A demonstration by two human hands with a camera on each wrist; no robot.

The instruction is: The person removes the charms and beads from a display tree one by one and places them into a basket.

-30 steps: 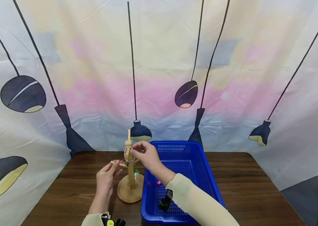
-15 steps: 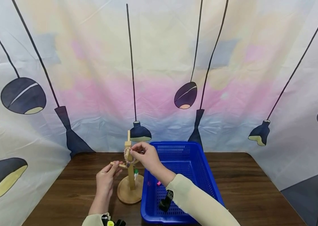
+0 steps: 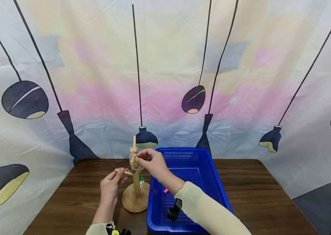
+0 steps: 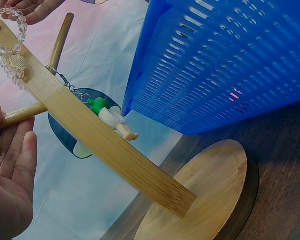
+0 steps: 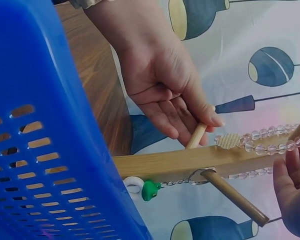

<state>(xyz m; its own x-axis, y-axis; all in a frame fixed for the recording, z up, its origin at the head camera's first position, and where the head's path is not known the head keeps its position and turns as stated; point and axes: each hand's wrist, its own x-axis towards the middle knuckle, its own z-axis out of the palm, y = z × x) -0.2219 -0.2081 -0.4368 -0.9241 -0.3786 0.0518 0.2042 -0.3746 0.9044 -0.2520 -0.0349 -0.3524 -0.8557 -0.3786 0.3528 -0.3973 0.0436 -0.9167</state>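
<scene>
A wooden stand (image 4: 110, 142) with a round base and short pegs stands upright on the table. My left hand (image 3: 109, 186) pinches the stand's left peg (image 4: 24, 115) between thumb and fingers. A bracelet of clear pinkish beads (image 5: 260, 149), with a gold textured charm, hangs on the stand's near upper peg. Thumb and fingertips of my right hand (image 3: 152, 164) pinch the bracelet at that peg; the exact contact is partly hidden. From the opposite peg (image 5: 237, 196) hangs a keychain (image 4: 109, 116) with a small figure, green on top and white below.
A blue plastic basket (image 3: 216, 182) with slotted walls stands right of the stand, beneath my right forearm. It holds a small pink item (image 3: 165, 191). The dark wood table (image 3: 256, 195) ends at a printed cloth backdrop (image 3: 165, 65).
Both hands stay nearly in place at the stand. The bracelet shifts very slightly around the upper peg, and the head view tilts a little.
</scene>
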